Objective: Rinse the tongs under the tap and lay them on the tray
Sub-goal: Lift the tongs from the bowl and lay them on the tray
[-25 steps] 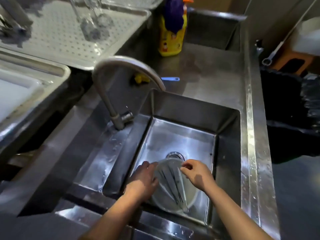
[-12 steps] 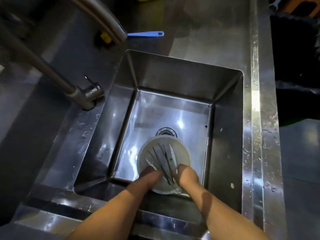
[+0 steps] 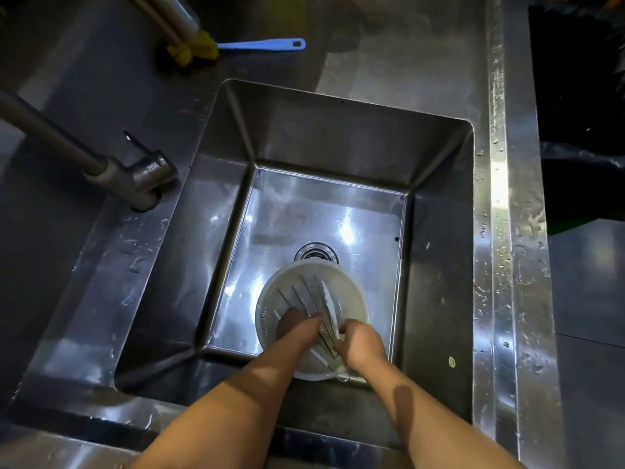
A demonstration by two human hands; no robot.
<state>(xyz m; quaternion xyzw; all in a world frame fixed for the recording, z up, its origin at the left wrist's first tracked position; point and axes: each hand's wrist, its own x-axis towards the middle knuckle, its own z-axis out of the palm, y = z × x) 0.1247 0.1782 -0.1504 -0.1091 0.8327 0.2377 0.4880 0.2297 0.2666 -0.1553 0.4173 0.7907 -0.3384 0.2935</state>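
Biggest risk here imo is a dropped piece. The tongs (image 3: 327, 299) look like a whole bunch of thin flat metal strips fanned out, not one neat pair. They're shiny and probably wet, so lifting them by one end could let one slide out and clatter into the sink (image 3: 439, 265). They're lying in a pale round bowl (image 3: 356, 292) at the near end of the basin, just this side of the drain (image 3: 316, 252). The tips spread toward the drain and the gathered ends point toward the person. The right hand (image 3: 361, 343) has its fingers curled round those gathered ends, pinching them. The left hand (image 3: 297, 330) is down in the bowl right against the tongs, but I can't tell if it's gripping or just steadying. Other worry: the bowl looks light and could tip if a strip catches its rim. The tap (image 3: 135, 177) sits off to the left with its spout out of shot and no water visible. The tray isn't in view either, so expect a drippy carry.
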